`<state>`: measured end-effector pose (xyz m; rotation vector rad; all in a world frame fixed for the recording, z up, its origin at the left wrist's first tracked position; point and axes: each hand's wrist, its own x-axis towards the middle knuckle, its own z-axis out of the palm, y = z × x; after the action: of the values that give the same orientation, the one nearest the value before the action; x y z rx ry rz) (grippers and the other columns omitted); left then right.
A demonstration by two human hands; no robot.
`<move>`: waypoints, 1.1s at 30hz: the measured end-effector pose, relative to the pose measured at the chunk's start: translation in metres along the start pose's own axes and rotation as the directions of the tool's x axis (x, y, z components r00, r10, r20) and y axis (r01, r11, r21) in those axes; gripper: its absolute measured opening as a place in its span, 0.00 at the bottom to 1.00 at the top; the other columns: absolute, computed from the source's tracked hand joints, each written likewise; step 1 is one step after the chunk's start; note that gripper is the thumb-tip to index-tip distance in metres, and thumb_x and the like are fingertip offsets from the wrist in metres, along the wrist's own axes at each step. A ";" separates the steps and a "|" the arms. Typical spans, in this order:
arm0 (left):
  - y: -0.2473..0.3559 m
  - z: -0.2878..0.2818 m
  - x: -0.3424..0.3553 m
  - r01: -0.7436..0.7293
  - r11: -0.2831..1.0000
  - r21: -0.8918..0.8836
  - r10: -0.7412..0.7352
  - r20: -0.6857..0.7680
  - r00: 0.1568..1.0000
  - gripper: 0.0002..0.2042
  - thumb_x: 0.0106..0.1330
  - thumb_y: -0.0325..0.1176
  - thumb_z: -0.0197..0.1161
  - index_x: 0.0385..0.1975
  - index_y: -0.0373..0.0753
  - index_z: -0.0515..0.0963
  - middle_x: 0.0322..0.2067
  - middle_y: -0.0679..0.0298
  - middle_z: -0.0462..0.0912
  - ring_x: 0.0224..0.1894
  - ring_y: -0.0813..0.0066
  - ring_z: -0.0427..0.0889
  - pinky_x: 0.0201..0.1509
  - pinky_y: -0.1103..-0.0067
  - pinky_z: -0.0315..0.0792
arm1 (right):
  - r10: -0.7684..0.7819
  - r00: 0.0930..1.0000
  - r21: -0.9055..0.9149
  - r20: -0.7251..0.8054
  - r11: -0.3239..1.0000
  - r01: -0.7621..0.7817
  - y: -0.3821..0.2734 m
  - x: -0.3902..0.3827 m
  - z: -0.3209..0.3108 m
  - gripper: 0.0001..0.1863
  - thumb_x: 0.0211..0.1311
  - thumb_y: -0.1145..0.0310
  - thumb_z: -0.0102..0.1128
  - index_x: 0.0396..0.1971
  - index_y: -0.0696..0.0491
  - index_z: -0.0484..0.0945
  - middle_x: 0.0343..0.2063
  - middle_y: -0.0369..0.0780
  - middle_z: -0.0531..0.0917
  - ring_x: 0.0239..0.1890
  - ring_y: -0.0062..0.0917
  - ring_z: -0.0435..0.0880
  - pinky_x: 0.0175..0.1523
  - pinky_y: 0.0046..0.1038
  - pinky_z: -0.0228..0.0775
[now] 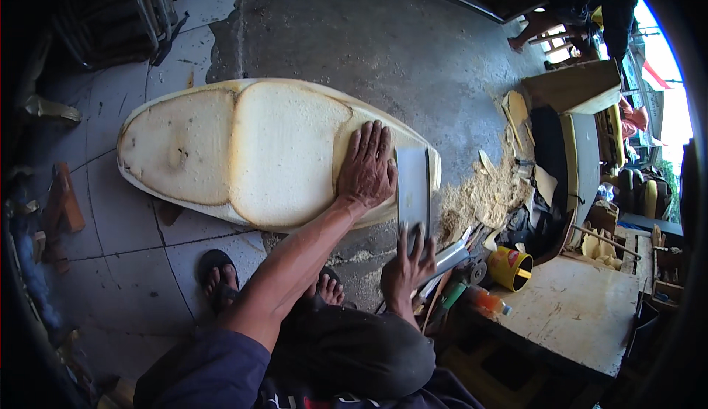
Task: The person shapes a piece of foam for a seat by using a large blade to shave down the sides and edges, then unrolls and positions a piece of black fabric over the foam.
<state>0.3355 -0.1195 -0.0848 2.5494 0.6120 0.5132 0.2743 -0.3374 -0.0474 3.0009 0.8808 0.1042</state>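
A long, pale foam seat [291, 151] lies crosswise in front of the person, its rounded, narrower end to the left over the floor tiles [129, 221] and the rest over grey concrete [302, 29]. Brownish edging runs around its left section and across its middle.

The left hand [366, 164] rests palm down near the right end of the seat. Its grip is wide open, the fingers straight and close together, pressing on the foam and clasping nothing.

The right hand [407, 265] is at the near end of a flat metal blade [414, 191], its fingers over that end. How tightly this grip closes cannot be told. The blade points away from the person, over the seat's right end and just beside the left hand.

To the right, a heap of foam shavings [483, 199] covers the floor. Nearer, a yellow tin [510, 269] and an orange bottle [490, 302] stand by a pale, stained tabletop [571, 313].
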 end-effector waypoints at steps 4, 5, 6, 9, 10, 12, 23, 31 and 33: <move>0.008 -0.003 0.007 -0.009 0.998 -0.059 0.007 -0.040 0.999 0.32 0.67 0.38 0.45 0.70 0.25 0.57 0.72 0.42 0.57 0.77 0.50 0.50 0.80 0.60 0.40 | -0.060 0.996 -0.035 -0.067 0.998 0.057 -0.013 0.094 -0.010 0.39 0.51 0.80 0.54 0.67 0.38 0.70 0.71 0.39 0.66 0.73 0.46 0.55 0.65 0.51 0.48; 0.005 -0.002 0.001 0.004 0.998 -0.066 -0.005 -0.020 1.000 0.32 0.68 0.38 0.45 0.70 0.25 0.57 0.71 0.42 0.57 0.77 0.50 0.50 0.80 0.60 0.40 | -0.090 0.994 -0.048 -0.066 0.995 0.087 -0.013 0.071 -0.019 0.39 0.50 0.80 0.55 0.66 0.39 0.71 0.70 0.39 0.67 0.72 0.46 0.55 0.64 0.51 0.49; -0.009 -0.004 -0.003 0.012 0.999 -0.030 -0.013 -0.029 0.999 0.32 0.68 0.38 0.45 0.70 0.25 0.57 0.71 0.42 0.57 0.77 0.50 0.50 0.80 0.60 0.40 | -0.062 0.998 -0.030 -0.013 0.998 0.062 -0.013 0.030 -0.012 0.39 0.49 0.80 0.55 0.65 0.38 0.72 0.70 0.39 0.67 0.72 0.46 0.55 0.65 0.51 0.49; 0.002 0.005 0.009 -0.001 0.999 -0.043 -0.001 -0.061 0.998 0.32 0.67 0.39 0.46 0.69 0.25 0.59 0.71 0.43 0.60 0.76 0.51 0.53 0.80 0.61 0.40 | -0.021 0.998 -0.045 -0.058 0.999 0.018 0.016 -0.047 0.015 0.40 0.46 0.81 0.56 0.64 0.38 0.75 0.69 0.39 0.68 0.72 0.46 0.55 0.66 0.49 0.47; -0.009 0.004 0.008 0.005 1.000 -0.031 -0.007 -0.049 0.999 0.32 0.68 0.39 0.45 0.69 0.25 0.59 0.71 0.43 0.60 0.76 0.51 0.53 0.80 0.61 0.40 | -0.033 0.998 -0.024 -0.050 0.999 0.032 -0.003 -0.019 0.008 0.40 0.46 0.81 0.55 0.64 0.38 0.74 0.69 0.40 0.68 0.72 0.47 0.56 0.65 0.49 0.48; 0.014 -0.003 0.003 -0.011 0.998 -0.057 0.010 -0.024 1.000 0.31 0.68 0.39 0.45 0.68 0.25 0.60 0.71 0.43 0.60 0.76 0.51 0.53 0.80 0.61 0.40 | -0.052 0.996 -0.040 -0.072 0.998 0.049 -0.006 0.066 -0.001 0.39 0.48 0.80 0.55 0.66 0.38 0.72 0.71 0.41 0.65 0.72 0.47 0.56 0.63 0.51 0.50; 0.014 -0.006 0.007 -0.027 0.991 0.134 0.023 0.032 0.999 0.34 0.68 0.44 0.45 0.70 0.26 0.59 0.73 0.44 0.56 0.77 0.50 0.49 0.80 0.58 0.38 | -0.027 0.995 -0.056 -0.099 0.998 0.022 0.010 0.106 -0.007 0.39 0.50 0.80 0.54 0.67 0.37 0.71 0.71 0.38 0.65 0.73 0.46 0.55 0.64 0.54 0.50; 0.009 0.008 0.000 -0.002 0.990 0.140 -0.010 0.086 0.996 0.34 0.69 0.43 0.45 0.70 0.26 0.57 0.73 0.44 0.54 0.77 0.50 0.49 0.80 0.57 0.40 | 0.036 0.998 -0.051 -0.049 0.998 -0.038 0.036 0.014 -0.001 0.39 0.48 0.81 0.53 0.65 0.39 0.73 0.71 0.40 0.65 0.72 0.46 0.57 0.66 0.53 0.49; 0.016 0.003 -0.001 -0.010 0.995 0.095 0.004 0.063 0.998 0.34 0.69 0.43 0.45 0.70 0.26 0.58 0.73 0.44 0.54 0.77 0.50 0.49 0.80 0.57 0.40 | -0.004 0.992 -0.092 -0.129 0.996 -0.008 0.028 0.095 -0.003 0.37 0.51 0.80 0.52 0.64 0.39 0.73 0.70 0.39 0.67 0.72 0.46 0.58 0.66 0.53 0.51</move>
<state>0.3413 -0.1342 -0.0791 2.6473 0.6193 0.4138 0.3691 -0.3096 -0.0377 2.9362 0.8577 0.3326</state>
